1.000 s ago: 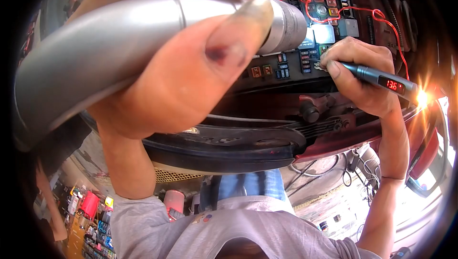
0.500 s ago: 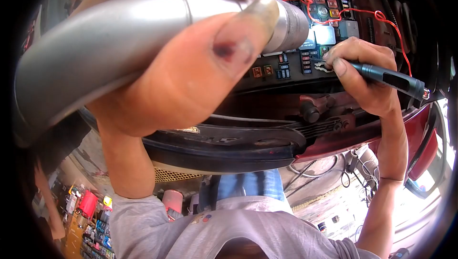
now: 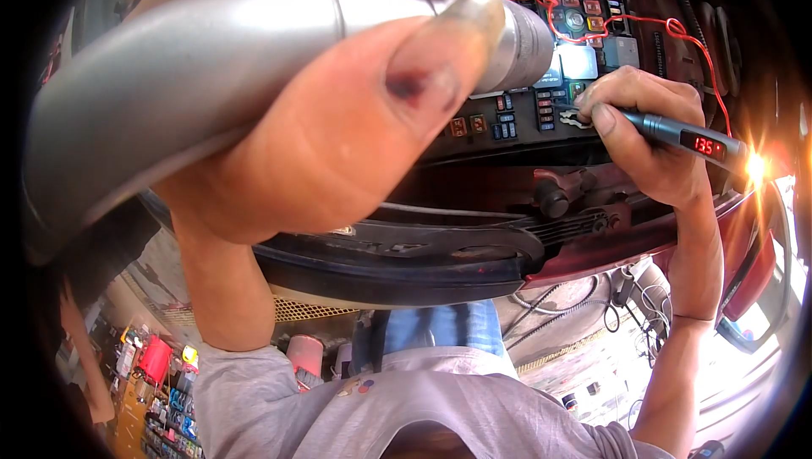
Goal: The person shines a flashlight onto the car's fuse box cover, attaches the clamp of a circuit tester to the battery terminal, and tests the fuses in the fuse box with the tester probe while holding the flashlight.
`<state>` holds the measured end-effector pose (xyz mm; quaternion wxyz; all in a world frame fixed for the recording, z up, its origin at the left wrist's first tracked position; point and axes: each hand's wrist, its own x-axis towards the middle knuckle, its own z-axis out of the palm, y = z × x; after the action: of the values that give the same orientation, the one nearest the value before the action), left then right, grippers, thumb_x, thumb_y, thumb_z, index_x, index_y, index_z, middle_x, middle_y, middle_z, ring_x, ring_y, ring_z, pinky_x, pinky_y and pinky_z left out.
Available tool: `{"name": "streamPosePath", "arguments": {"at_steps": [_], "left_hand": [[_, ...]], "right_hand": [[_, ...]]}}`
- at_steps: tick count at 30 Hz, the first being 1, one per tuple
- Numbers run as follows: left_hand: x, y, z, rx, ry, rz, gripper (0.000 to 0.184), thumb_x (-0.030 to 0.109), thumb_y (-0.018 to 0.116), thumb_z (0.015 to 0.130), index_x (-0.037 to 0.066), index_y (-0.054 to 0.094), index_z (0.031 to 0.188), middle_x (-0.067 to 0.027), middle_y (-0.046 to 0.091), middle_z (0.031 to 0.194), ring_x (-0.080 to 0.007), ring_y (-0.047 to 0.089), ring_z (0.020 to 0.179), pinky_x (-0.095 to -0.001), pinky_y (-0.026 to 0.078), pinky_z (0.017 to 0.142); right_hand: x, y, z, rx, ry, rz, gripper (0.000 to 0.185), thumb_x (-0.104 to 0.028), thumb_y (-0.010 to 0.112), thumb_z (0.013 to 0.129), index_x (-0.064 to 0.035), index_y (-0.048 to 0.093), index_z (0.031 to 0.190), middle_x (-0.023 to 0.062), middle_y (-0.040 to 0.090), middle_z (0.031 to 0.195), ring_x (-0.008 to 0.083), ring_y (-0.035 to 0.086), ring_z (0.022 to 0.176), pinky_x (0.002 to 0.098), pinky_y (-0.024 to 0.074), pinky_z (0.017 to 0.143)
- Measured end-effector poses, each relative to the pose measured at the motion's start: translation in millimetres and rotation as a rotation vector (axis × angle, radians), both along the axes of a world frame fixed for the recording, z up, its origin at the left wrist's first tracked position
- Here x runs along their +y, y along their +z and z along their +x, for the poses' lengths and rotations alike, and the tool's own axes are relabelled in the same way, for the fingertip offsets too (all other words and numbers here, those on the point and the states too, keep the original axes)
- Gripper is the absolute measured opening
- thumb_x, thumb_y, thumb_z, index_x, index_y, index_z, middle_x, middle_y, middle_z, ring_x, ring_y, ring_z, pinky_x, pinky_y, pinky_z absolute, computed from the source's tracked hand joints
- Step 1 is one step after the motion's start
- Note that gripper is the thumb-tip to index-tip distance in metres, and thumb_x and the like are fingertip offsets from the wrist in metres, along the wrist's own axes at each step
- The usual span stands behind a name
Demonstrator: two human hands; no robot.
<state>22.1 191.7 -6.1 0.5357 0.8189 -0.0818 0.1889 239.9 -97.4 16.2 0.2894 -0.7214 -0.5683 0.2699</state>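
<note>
My left hand [image 3: 313, 146] is wrapped round a silver flashlight [image 3: 203, 49], large and close to the camera. Its head points at a car fuse box [image 3: 528, 126], where a bright patch of light falls on a pale relay cover [image 3: 578, 62]. Pinched in the fingers of my right hand [image 3: 647, 142] is a dark pen-shaped circuit tester [image 3: 664, 126], its tip end low over the small fuses [image 3: 545, 109]. Whether the tip touches a fuse is hard to see. The tester's display [image 3: 704, 146] shows red digits, apparently 13.5, and its tail end glows orange.
A thin red wire [image 3: 706, 57] loops over the fuse box and down towards the tester. Below runs the car's dark front edge [image 3: 389, 277] with red bodywork [image 3: 592, 252]. Cables [image 3: 558, 294] lie on the floor; colourful goods [image 3: 173, 400] and another person's arm [image 3: 85, 357] are at lower left.
The tester's display has lit up with red digits, and its tail end now shines bright orange. My left hand and the flashlight have shifted very slightly; my right hand stays in place.
</note>
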Motion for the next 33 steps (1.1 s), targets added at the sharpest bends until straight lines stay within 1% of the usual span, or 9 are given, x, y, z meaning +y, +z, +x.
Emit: {"name": "streamPosePath", "arguments": {"at_steps": [8,9,12,16,19,21,23,26,33], "left_hand": [[0,1,1,-0.029,-0.031,-0.013,0.03,0.002,0.055,0.097,-0.009,0.06,0.125,-0.0276,0.067,0.12,-0.0336,0.066,0.115,-0.0432,0.045,0.109],[0,2,2,-0.032,-0.039,0.007,0.031,0.002,0.056,0.096,-0.009,0.06,0.125,-0.0276,0.067,0.121,-0.0339,0.066,0.115,-0.0435,0.045,0.11],[-1,4,1,-0.022,-0.036,0.048,0.032,0.002,0.057,0.095,-0.009,0.06,0.125,-0.0276,0.067,0.121,-0.0351,0.065,0.116,-0.0442,0.044,0.111],[1,-2,-2,-0.038,-0.036,0.017,0.032,0.003,0.057,0.095,-0.009,0.06,0.124,-0.0275,0.066,0.123,-0.036,0.064,0.117,-0.0448,0.044,0.111],[1,15,11,0.025,-0.156,0.104,0.034,0.008,0.054,0.097,-0.009,0.059,0.126,-0.0275,0.065,0.123,-0.0362,0.063,0.119,-0.0447,0.044,0.111],[2,19,9,0.051,-0.159,0.028,0.037,0.014,0.052,0.099,-0.009,0.058,0.127,-0.0277,0.065,0.124,-0.0363,0.062,0.121,-0.0448,0.044,0.111],[0,6,-4,0.004,-0.051,-0.208,0.041,0.019,0.048,0.1,-0.01,0.057,0.127,-0.0282,0.064,0.124,-0.0364,0.06,0.123,-0.045,0.043,0.111],[8,-1,-6,-0.033,-0.028,-0.247,0.042,0.02,0.047,0.101,-0.01,0.057,0.128,-0.0286,0.064,0.125,-0.0364,0.06,0.123,-0.0451,0.043,0.111],[6,2,0,-0.015,-0.085,-0.07,0.033,0.01,0.052,0.098,-0.009,0.059,0.125,-0.0278,0.064,0.124,-0.035,0.062,0.12,-0.0433,0.045,0.109]], "right_hand": [[0,1,0,0.001,-0.01,-0.022,0.01,-0.003,0.062,0.088,0.0052,0.067,0.088,0.0141,0.07,0.083,0.0227,0.069,0.075,0.0331,0.0553,0.072],[0,-3,1,0.012,-0.016,0.048,0.007,-0.004,0.066,0.086,0.0027,0.068,0.087,0.011,0.068,0.078,0.0192,0.066,0.068,0.0313,0.0524,0.065],[0,-11,3,0.05,-0.005,0.147,0.007,-0.005,0.069,0.085,0.0011,0.07,0.088,0.0075,0.066,0.072,0.0148,0.061,0.06,0.0295,0.0485,0.057],[0,-7,2,0.074,-0.005,0.113,0.006,-0.004,0.07,0.085,0.001,0.07,0.089,0.0068,0.066,0.071,0.014,0.059,0.059,0.0293,0.0473,0.056],[-2,-10,4,0.066,0.006,0.111,0.006,-0.004,0.07,0.084,-0.0001,0.07,0.089,0.0075,0.065,0.071,0.0152,0.059,0.059,0.0299,0.0474,0.057],[-4,-12,6,0.071,0.018,0.127,0.006,-0.004,0.071,0.084,-0.0007,0.07,0.089,0.0081,0.065,0.072,0.0162,0.06,0.06,0.0304,0.0476,0.057],[-1,-12,4,0.076,0.024,0.134,0.005,-0.003,0.07,0.083,-0.0011,0.07,0.088,0.0082,0.066,0.072,0.0172,0.061,0.061,0.0303,0.0485,0.058],[0,-13,3,0.069,0.018,0.139,0.005,-0.003,0.07,0.082,-0.0011,0.07,0.087,0.0082,0.067,0.073,0.018,0.063,0.061,0.0299,0.0495,0.059],[1,-10,4,0.051,0.039,0.085,0.006,-0.003,0.07,0.082,-0.0004,0.07,0.087,0.0086,0.068,0.076,0.0185,0.065,0.063,0.0299,0.0512,0.06]]}}
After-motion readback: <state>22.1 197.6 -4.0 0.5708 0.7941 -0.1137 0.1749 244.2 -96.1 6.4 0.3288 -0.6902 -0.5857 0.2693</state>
